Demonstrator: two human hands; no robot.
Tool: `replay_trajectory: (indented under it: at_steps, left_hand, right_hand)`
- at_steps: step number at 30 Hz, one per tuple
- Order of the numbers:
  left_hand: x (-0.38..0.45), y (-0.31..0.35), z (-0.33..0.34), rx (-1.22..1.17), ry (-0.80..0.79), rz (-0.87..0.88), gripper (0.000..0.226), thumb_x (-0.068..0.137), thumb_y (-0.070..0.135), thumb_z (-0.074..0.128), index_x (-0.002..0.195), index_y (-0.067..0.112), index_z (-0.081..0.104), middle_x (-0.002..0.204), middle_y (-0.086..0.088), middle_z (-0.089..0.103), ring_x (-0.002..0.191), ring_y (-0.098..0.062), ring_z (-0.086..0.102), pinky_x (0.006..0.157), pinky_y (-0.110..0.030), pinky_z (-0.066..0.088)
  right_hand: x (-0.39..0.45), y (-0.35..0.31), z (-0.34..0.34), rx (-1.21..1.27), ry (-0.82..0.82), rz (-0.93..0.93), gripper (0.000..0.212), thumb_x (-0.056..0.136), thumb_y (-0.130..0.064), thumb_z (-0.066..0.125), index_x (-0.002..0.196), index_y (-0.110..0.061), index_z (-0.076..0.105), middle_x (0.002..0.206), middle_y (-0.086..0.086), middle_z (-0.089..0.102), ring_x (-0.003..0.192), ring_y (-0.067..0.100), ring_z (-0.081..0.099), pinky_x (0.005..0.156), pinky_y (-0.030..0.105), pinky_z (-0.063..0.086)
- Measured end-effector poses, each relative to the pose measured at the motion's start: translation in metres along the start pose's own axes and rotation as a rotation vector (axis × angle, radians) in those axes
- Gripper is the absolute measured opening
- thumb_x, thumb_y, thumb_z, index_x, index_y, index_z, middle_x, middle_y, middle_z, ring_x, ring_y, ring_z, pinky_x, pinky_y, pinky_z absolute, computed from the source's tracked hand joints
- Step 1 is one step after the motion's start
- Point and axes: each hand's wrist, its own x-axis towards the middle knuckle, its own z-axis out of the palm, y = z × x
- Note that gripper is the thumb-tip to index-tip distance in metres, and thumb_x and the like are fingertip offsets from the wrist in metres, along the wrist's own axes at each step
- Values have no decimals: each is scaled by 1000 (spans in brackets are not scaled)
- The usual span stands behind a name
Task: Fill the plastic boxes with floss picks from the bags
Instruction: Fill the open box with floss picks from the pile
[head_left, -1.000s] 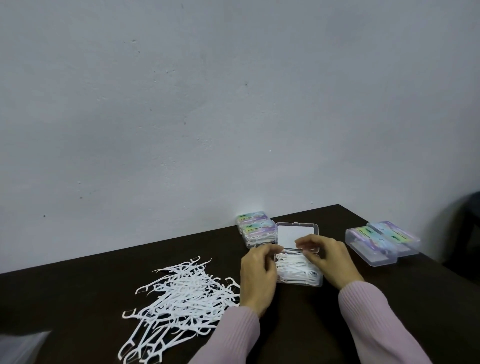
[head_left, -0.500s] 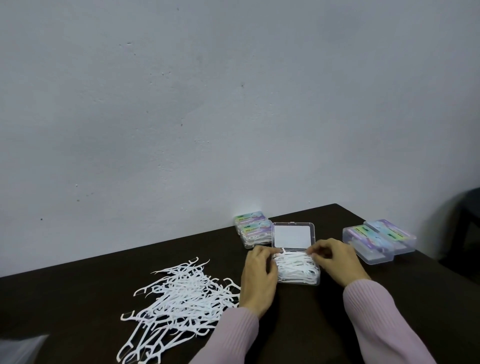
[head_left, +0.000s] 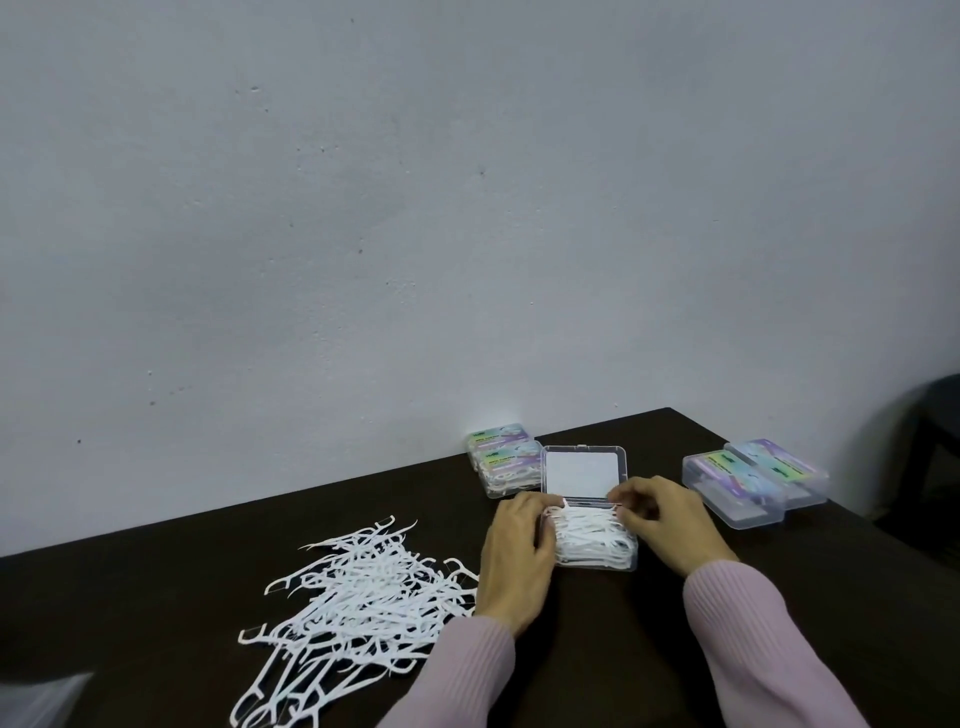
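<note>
the left hand (head_left: 517, 558) sits against the left end of the open plastic box (head_left: 597, 540), fingers curled in on the heads of the floss picks inside (head_left: 592, 535). the right hand (head_left: 662, 519) mirrors it at the right end, fingertips bent and pinching at the bundle near the hinge. between them the two hands squeeze the white picks into one neat stack that already stands a little proud of the box walls. the clear lid (head_left: 584, 470) stands tilted back behind the stack, hinged along the far edge.

the step in hand looks like squaring and seating the bundle. done well, that means pressing both ends evenly so the picks lie parallel, tucking any stray tip below the rim, then keeping one hand on the stack while the other brings the lid down; a pick left across the rim would likely stop the latch.

just left of the left wrist lies the loose heap of floss picks (head_left: 358, 592) spread on the dark tabletop (head_left: 597, 649). behind the box, by the wall, two closed labelled boxes (head_left: 501, 460) hold picks. well to the right two more labelled boxes (head_left: 753, 480) sit side by side, looking mostly empty. a corner of clear plastic, possibly a bag (head_left: 36, 701), shows at the lower left edge.
</note>
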Motion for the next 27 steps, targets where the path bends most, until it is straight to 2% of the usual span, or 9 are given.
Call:
replay_trajectory:
  at_steps: [3, 6, 11, 15, 18, 24, 27]
  left_hand:
    - [-1, 2, -1, -3, -44, 8, 32, 100, 22, 40, 130, 23, 52, 131, 13, 47, 124, 2, 36, 107, -17, 28]
    - [-2, 3, -1, -3, -126, 8, 35, 101, 25, 39, 134, 25, 48, 137, 13, 44, 128, 1, 34, 109, -21, 27]
    - [-2, 5, -2, -44, -112, -7, 29, 99, 22, 44, 124, 25, 58, 128, 12, 54, 114, 6, 40, 103, -18, 34]
    - [-2, 5, -1, -47, -79, -22, 24, 98, 23, 46, 116, 29, 61, 122, 18, 55, 115, 6, 41, 108, -32, 32]
    - [0, 6, -2, -36, -56, -24, 24, 98, 23, 46, 115, 30, 61, 124, 17, 56, 116, 5, 41, 111, -36, 27]
    - [-5, 7, -18, -47, -70, -21, 25, 96, 19, 49, 111, 33, 62, 118, 22, 55, 115, 5, 42, 112, -40, 26]
    - [-12, 2, -37, -43, -82, -32, 28, 94, 14, 51, 107, 36, 62, 110, 25, 56, 110, 8, 44, 109, -37, 32]
  right_hand:
    - [0, 0, 0, -23, 5, 0, 18, 87, -14, 61, 103, -23, 63, 102, -3, 56, 85, 4, 53, 80, 17, 42]
    - [1, 0, 0, -53, -8, 3, 14, 87, -15, 61, 98, -23, 65, 103, -4, 54, 89, 5, 52, 81, 17, 42]
    - [1, 0, 1, -71, -2, 0, 7, 86, -16, 62, 87, -24, 63, 100, -5, 53, 88, 6, 52, 79, 17, 40]
    - [1, -1, 1, -74, 23, -10, 7, 86, -17, 62, 87, -23, 63, 102, -4, 54, 86, 5, 52, 78, 17, 40]
    - [1, -3, 0, -51, 57, -31, 8, 86, -15, 61, 90, -21, 64, 100, -4, 54, 83, 4, 51, 78, 17, 40]
    - [-3, -15, 6, -16, 85, -134, 9, 86, -13, 62, 89, -21, 64, 91, -7, 55, 78, 1, 52, 68, 10, 40]
    - [-9, -30, 14, -22, 62, -231, 13, 87, -13, 61, 85, -26, 63, 89, -8, 57, 78, 3, 54, 71, 14, 45]
